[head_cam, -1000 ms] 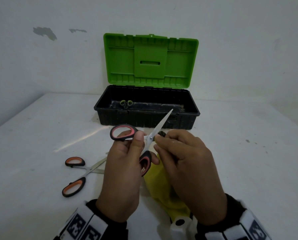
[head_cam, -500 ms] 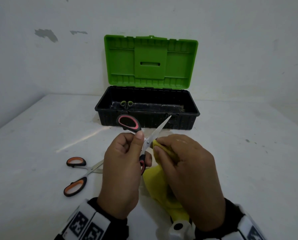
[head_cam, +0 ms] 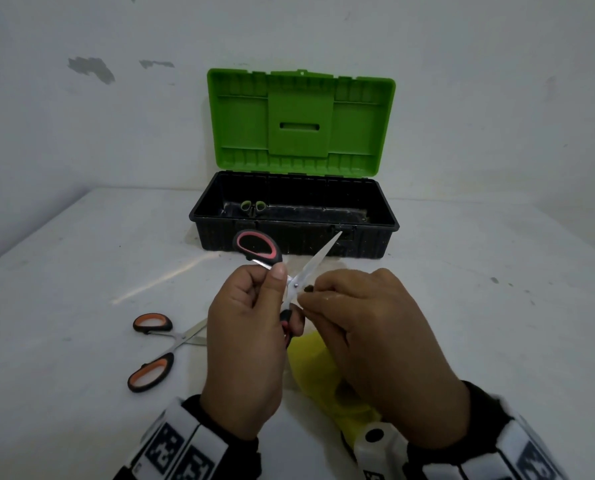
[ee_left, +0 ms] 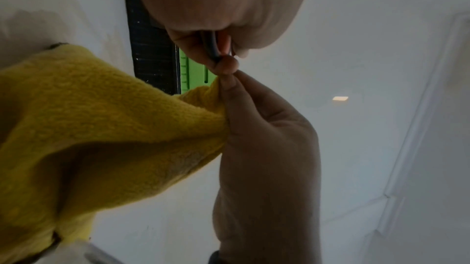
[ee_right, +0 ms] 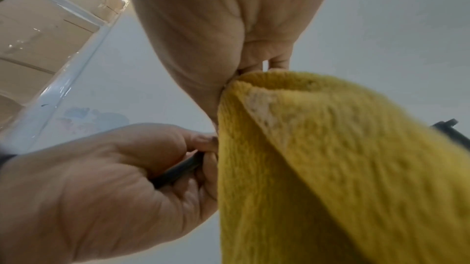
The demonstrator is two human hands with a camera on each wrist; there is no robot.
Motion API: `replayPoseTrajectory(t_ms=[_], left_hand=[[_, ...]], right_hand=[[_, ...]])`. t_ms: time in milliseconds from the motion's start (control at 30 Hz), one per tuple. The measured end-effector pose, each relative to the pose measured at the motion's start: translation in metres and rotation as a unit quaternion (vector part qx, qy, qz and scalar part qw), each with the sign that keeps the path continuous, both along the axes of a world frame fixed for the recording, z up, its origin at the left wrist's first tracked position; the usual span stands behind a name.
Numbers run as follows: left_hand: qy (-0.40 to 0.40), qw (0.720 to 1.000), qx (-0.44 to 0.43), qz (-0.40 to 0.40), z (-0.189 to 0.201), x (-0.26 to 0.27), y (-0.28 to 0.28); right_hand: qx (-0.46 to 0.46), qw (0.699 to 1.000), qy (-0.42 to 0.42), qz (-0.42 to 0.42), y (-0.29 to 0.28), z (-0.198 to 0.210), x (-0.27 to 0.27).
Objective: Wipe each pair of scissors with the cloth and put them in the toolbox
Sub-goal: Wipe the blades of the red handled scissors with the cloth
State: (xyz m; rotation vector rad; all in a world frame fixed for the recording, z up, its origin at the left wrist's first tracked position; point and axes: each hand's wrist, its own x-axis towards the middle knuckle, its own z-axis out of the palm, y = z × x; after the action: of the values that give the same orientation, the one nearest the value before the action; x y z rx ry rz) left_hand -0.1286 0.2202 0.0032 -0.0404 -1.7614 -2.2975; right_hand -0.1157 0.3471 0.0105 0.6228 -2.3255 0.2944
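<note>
L hand [head_cam: 246, 344] is curled round the pink scissors [head_cam: 291, 271] near the pivot, thumb up against the metal, lower handle tucked in the fist — the pair is held in the air over the table [head_cam: 497, 323], just in front of the toolbox [head_cam: 294, 237]. Blades are apart: one points up and right toward the box's front wall, its tip overlapping that wall in the head view; the pink-lined top loop sticks out up-left of the thumb.

R hand [head_cam: 375, 341] has fingers bunched tight, pinching the yellow cloth [head_cam: 310, 362] right by the pivot, fingertips touching the L hand's. Cloth hangs down from that pinch between the two wrists; whether it's on the metal itself can't be told, since the fingers hide the spot.

Toolbox sits open at the back of the table, green lid [head_cam: 301, 123] upright against the wall. Inside, near the left end, two small green-ringed handles [head_cam: 253, 206] show — rest of that item is too dark to make out.

Orange scissors [head_cam: 157, 348] lie on the table left of the L hand, blades partly open, tips hidden behind it.
</note>
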Motion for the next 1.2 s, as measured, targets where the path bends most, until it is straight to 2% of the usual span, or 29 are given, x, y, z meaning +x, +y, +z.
replayPoseTrajectory(t_ms=[67, 133, 200, 267, 433, 500, 633, 833, 1000, 1200], left_hand=[[-0.006, 1.000, 0.000, 0.008, 0.000, -0.001, -0.001], [-0.016, 1.000, 0.007, 0.015, 0.000, -0.003, -0.002], [-0.026, 0.999, 0.021, 0.015, -0.001, -0.004, -0.002], [-0.031, 0.999, 0.029, 0.010, 0.000, -0.003, 0.001], [-0.020, 0.999, 0.033, -0.006, 0.002, 0.000, 0.006], [-0.018, 0.999, 0.033, -0.007, 0.000, 0.000, 0.004], [-0.011, 0.999, 0.043, -0.006, -0.001, 0.000, 0.004], [0.022, 0.999, 0.030, 0.001, -0.001, 0.004, 0.004], [0.006, 0.997, 0.075, 0.018, 0.000, 0.002, -0.002], [-0.015, 0.997, 0.080, 0.016, -0.002, -0.002, -0.004]], right_hand=[[-0.013, 1.000, -0.029, 0.004, 0.007, 0.003, 0.001], [-0.101, 0.993, -0.061, 0.004, 0.013, 0.007, 0.004], [-0.217, 0.973, -0.075, -0.004, 0.016, 0.009, 0.007], [-0.268, 0.959, -0.084, -0.026, 0.010, 0.009, 0.007], [-0.227, 0.971, -0.056, -0.058, -0.002, -0.002, -0.001], [-0.221, 0.971, -0.064, -0.072, -0.002, -0.004, -0.001], [-0.147, 0.984, -0.083, -0.063, -0.001, -0.001, 0.004], [-0.187, 0.976, -0.096, -0.050, 0.009, 0.007, 0.008], [-0.184, 0.974, -0.129, -0.032, 0.027, 0.004, 0.012], [-0.164, 0.970, -0.174, -0.031, 0.044, 0.003, 0.014]])
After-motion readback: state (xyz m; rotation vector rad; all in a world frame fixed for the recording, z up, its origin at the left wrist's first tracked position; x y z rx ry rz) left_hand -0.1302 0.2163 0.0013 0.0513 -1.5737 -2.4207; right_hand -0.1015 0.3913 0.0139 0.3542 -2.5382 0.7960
